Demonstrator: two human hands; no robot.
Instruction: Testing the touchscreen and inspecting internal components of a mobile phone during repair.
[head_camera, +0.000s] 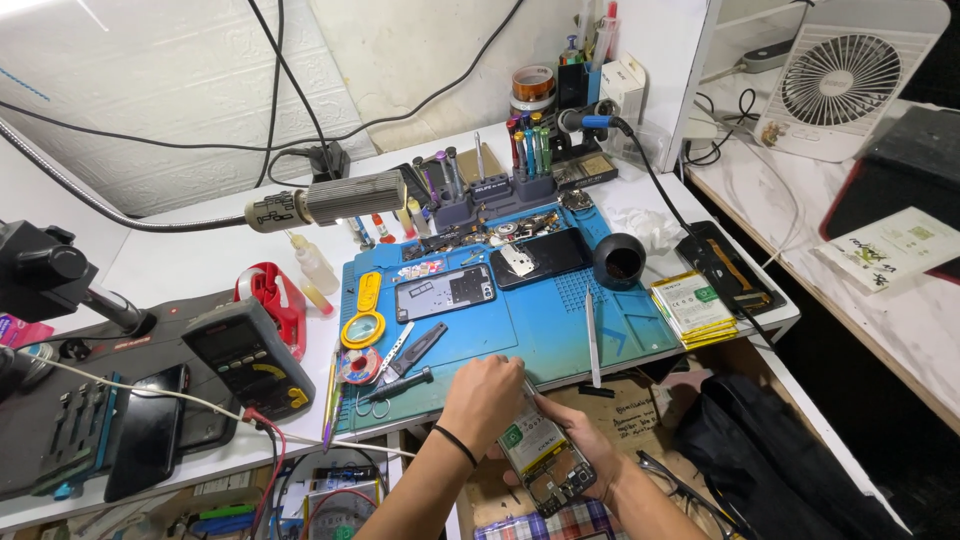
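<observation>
Both hands are closed on an opened phone (545, 455), held below the blue mat (560, 330): left hand (487, 398) grips its top, right hand (580, 440) cradles it. Battery work seems in hand; careful prying is needed next.

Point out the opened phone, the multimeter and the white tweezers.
opened phone (545, 455), head view, on its battery.
multimeter (250, 355), head view, on its dark front face.
white tweezers (592, 340), head view, mid-shaft.
</observation>
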